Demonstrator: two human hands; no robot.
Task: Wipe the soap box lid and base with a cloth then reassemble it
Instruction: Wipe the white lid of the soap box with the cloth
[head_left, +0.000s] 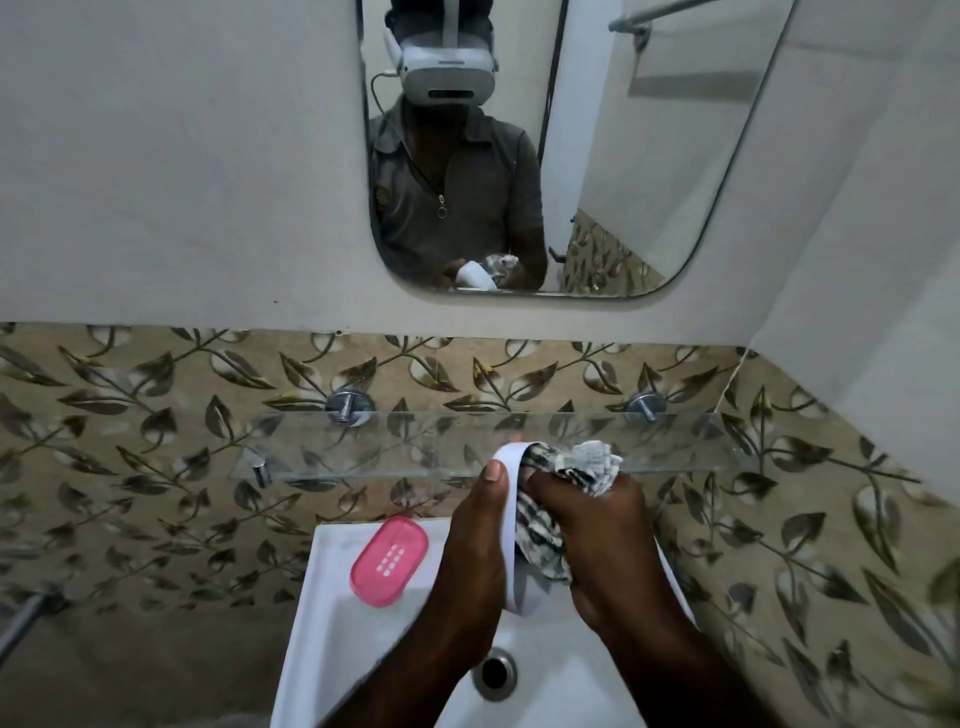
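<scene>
Sink (332, 623): white, at the bottom of the view, with a round metal drain (496, 673) in the basin.
Left hand (478, 545): above the basin, curled round the white soap box part (511, 566), thumb lying along its outer rim.
White soap box part: held on edge between the two hands, its hollow side facing the right hand.
Right hand (587, 525): fingers closed around the cloth (587, 460), pushing it into the hollow of the white part.
Cloth: patterned grey and white, bunched, its end sticking out above the right hand.
Pink soap box part (389, 561): lying flat on the sink's back left rim, slotted face up, just left of the left wrist.
Glass shelf (363, 447): clear, on metal brackets, behind the hands.
Wall tiles (156, 441): beige with a leaf pattern.
Mirror (623, 156): above the tiles, reflecting the person in a grey shirt and white headset, with the white part and cloth in hand.
</scene>
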